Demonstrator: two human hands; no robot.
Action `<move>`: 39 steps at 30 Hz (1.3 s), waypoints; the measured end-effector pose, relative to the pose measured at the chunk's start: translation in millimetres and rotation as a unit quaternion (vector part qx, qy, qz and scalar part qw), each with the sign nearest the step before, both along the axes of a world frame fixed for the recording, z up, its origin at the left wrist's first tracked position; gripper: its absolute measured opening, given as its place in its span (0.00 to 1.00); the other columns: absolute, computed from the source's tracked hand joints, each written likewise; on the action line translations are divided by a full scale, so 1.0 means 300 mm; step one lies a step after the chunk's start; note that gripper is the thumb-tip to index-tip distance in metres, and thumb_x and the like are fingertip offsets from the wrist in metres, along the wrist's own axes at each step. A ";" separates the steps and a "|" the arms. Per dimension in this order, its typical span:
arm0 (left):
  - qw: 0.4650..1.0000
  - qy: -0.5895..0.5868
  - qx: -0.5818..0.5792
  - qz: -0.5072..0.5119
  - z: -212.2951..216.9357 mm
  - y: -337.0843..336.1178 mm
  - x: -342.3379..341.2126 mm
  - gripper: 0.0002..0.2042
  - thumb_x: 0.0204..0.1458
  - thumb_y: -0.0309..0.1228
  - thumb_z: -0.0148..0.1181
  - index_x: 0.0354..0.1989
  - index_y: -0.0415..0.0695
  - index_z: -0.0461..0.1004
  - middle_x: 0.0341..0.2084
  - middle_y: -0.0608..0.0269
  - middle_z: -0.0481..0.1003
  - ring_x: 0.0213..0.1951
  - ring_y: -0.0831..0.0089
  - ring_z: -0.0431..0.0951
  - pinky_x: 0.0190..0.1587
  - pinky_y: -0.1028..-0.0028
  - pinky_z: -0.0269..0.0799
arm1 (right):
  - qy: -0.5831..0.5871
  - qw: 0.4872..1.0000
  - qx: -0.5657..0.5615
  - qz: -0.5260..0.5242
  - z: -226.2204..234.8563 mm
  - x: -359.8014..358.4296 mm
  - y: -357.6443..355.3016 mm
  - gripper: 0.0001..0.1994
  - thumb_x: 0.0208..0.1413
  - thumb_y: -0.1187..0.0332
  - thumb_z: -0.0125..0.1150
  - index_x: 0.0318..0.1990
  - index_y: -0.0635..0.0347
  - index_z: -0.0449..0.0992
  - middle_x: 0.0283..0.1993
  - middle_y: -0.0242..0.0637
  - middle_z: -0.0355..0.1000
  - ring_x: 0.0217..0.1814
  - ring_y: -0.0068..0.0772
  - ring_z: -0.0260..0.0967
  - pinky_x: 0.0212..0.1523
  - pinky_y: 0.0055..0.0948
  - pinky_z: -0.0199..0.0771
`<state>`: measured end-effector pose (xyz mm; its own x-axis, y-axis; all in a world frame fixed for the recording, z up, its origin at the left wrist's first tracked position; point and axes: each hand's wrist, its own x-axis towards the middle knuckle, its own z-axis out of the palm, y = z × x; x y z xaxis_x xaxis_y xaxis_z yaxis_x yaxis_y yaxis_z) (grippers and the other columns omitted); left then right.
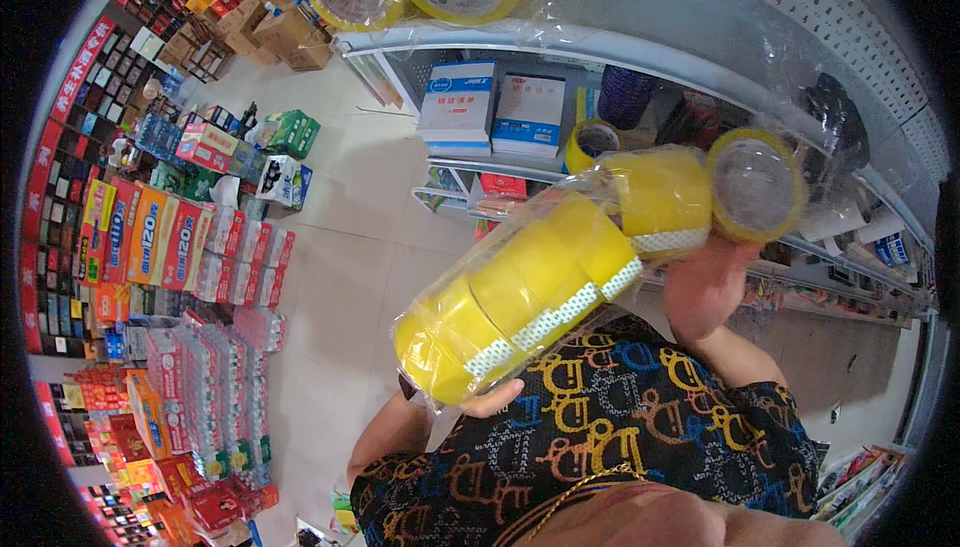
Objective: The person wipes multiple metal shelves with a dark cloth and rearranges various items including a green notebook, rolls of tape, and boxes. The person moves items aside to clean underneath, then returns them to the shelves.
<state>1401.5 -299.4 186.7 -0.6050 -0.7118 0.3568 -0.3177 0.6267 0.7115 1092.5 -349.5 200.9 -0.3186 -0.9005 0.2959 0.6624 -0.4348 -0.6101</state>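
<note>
The left hand (492, 399) cups the lower end of a clear-wrapped sleeve of yellow tape rolls (520, 292), fingers curled beneath. The right hand (705, 287) grips another sleeve of tape rolls (700, 197) before the shelf (640, 62).

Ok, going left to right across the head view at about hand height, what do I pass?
Stacked red and orange boxes → shrink-wrapped bottle packs → left hand → long plastic-wrapped pack of yellow tape rolls → right hand → metal shelf edge.
</note>
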 end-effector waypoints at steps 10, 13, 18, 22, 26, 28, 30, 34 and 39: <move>0.923 0.222 0.246 0.195 -0.129 0.076 0.015 0.18 0.45 0.22 0.62 0.47 0.38 0.73 0.40 0.58 0.76 0.43 0.68 0.76 0.46 0.71 0.71 | 0.018 0.998 0.047 0.038 -0.113 0.193 -0.202 0.25 0.66 0.52 0.41 0.65 0.53 0.53 0.66 0.37 0.57 0.67 0.38 0.54 0.65 0.43 0.54; 0.966 0.116 -0.099 0.209 -0.185 -0.036 -0.025 0.15 0.45 0.18 0.61 0.44 0.38 0.74 0.39 0.57 0.76 0.42 0.65 0.76 0.46 0.70 0.72 | 0.049 0.994 0.074 0.058 -0.121 0.195 -0.361 0.22 0.66 0.56 0.45 0.63 0.54 0.56 0.63 0.37 0.60 0.64 0.36 0.58 0.63 0.41 0.57; 0.922 0.110 -0.290 0.230 -0.219 -0.275 -0.173 0.16 0.39 0.14 0.63 0.38 0.44 0.78 0.40 0.53 0.77 0.42 0.57 0.77 0.47 0.62 0.71 | 0.193 0.981 -0.011 -0.015 -0.250 0.064 -0.723 0.18 0.64 0.60 0.51 0.58 0.56 0.62 0.58 0.37 0.65 0.61 0.35 0.61 0.63 0.38 0.58; 0.917 0.092 -0.282 0.267 -0.275 -0.378 -0.267 0.18 0.39 0.16 0.62 0.41 0.48 0.78 0.42 0.54 0.76 0.45 0.54 0.76 0.48 0.60 0.70 | 0.073 0.996 0.033 0.033 -0.150 0.073 -0.804 0.19 0.64 0.60 0.52 0.58 0.58 0.63 0.59 0.38 0.64 0.63 0.34 0.59 0.64 0.35 0.56; 0.916 0.313 -0.074 0.241 -0.316 -0.497 -0.385 0.14 0.46 0.21 0.60 0.43 0.46 0.76 0.41 0.52 0.77 0.43 0.51 0.76 0.48 0.61 0.70 | 0.254 0.965 0.040 -0.055 -0.229 -0.008 -1.031 0.20 0.62 0.60 0.53 0.57 0.62 0.65 0.61 0.40 0.62 0.64 0.36 0.57 0.65 0.35 0.53; 0.916 0.268 -0.143 0.262 -0.289 -0.539 -0.403 0.14 0.48 0.22 0.59 0.45 0.44 0.75 0.40 0.51 0.77 0.42 0.50 0.77 0.47 0.63 0.70 | 0.258 0.961 0.067 -0.078 -0.255 -0.028 -1.125 0.21 0.62 0.60 0.53 0.56 0.64 0.65 0.60 0.40 0.62 0.63 0.35 0.56 0.66 0.37 0.51; 0.897 0.053 -0.324 0.295 -0.261 -0.574 -0.412 0.16 0.47 0.22 0.58 0.48 0.44 0.73 0.39 0.51 0.77 0.41 0.49 0.76 0.46 0.63 0.70 | 0.284 0.952 0.097 -0.056 -0.275 -0.080 -1.189 0.20 0.61 0.61 0.55 0.56 0.65 0.66 0.61 0.42 0.61 0.64 0.34 0.54 0.66 0.38 0.51; 0.926 0.091 -0.217 0.293 -0.385 -0.670 -0.393 0.20 0.45 0.20 0.57 0.49 0.49 0.72 0.39 0.51 0.77 0.43 0.50 0.76 0.46 0.57 0.69 | 0.383 0.911 0.136 -0.066 -0.194 0.095 -1.094 0.22 0.59 0.62 0.57 0.57 0.64 0.67 0.60 0.43 0.64 0.65 0.38 0.55 0.65 0.38 0.52; 0.941 -0.018 -0.233 0.243 -0.327 -0.746 -0.506 0.22 0.44 0.22 0.56 0.50 0.53 0.72 0.40 0.52 0.76 0.44 0.53 0.74 0.47 0.54 0.65 | 0.616 0.768 0.074 -0.157 -0.221 0.029 -1.104 0.24 0.57 0.57 0.59 0.57 0.63 0.69 0.59 0.46 0.66 0.63 0.45 0.60 0.65 0.38 0.55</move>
